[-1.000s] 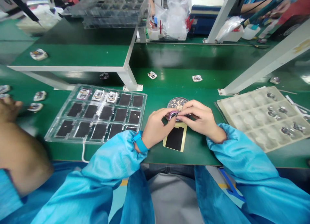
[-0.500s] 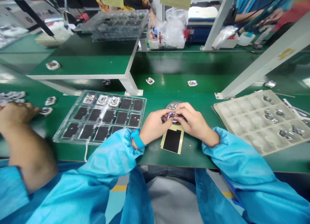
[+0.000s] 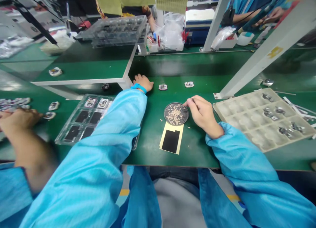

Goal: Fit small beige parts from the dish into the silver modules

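Note:
My left hand [image 3: 144, 82] reaches to the back of the bench beside the shelf leg. Its fingers are stretched out, palm down; whatever lies beneath is hidden. Just right of it sits a small white-and-silver casing [image 3: 163, 87], and farther right a similar casing [image 3: 189, 84]. My right hand [image 3: 201, 113] is closed in a pinch at the right edge of a round black perforated dish [image 3: 176, 114] strewn with tiny beige pieces. What those fingers hold, if anything, I cannot make out. Below the dish lies a yellow sheet with a black rectangle [image 3: 171, 141].
A clear compartment tray [image 3: 61, 136] lies left, partly under my sleeve, with casings in its back row. At right is a cream tray [image 3: 237, 111] with metal parts. A raised shelf [image 3: 98, 65] and slanted post [image 3: 256, 53] flank me. A co-worker's hand [image 3: 22, 117] is far left.
My hands have parted from the casing they held together. The left moved up and left to the bench's back; the right moved slightly right, uncovering the dish. A casing now sits beside my left hand.

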Action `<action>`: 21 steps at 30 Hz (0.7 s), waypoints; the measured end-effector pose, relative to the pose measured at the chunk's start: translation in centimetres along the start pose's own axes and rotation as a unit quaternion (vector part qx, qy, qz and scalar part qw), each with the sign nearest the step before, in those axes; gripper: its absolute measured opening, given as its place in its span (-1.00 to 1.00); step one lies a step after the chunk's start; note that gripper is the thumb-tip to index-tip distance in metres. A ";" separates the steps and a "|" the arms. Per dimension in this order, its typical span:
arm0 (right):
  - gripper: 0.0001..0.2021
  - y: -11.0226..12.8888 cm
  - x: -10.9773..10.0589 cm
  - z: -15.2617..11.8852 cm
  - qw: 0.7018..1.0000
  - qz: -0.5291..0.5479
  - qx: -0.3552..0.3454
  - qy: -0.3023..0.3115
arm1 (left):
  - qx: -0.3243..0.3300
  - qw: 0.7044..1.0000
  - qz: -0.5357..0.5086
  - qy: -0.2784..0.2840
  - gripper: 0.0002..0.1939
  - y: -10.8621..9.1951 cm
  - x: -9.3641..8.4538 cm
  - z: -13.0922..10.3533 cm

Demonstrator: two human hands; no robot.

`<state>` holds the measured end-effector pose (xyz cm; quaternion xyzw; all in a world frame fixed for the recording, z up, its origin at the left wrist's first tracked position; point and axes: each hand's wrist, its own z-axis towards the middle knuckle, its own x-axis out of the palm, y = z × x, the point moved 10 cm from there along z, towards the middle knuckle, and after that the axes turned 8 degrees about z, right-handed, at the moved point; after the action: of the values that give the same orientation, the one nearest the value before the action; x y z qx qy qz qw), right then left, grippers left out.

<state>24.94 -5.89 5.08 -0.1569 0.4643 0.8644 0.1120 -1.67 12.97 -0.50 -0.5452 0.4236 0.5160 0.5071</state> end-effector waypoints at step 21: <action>-0.79 -2.4 4.2 -1.6 0.964 0.061 0.126 0.225 | 0.149 0.746 -0.602 0.242 -0.45 -5.4 -1.2 -20.0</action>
<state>22.17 -5.74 0.86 -0.3034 0.5910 0.7469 -0.0294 6.14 -6.27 0.39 -0.7107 0.1875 -0.1152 0.6682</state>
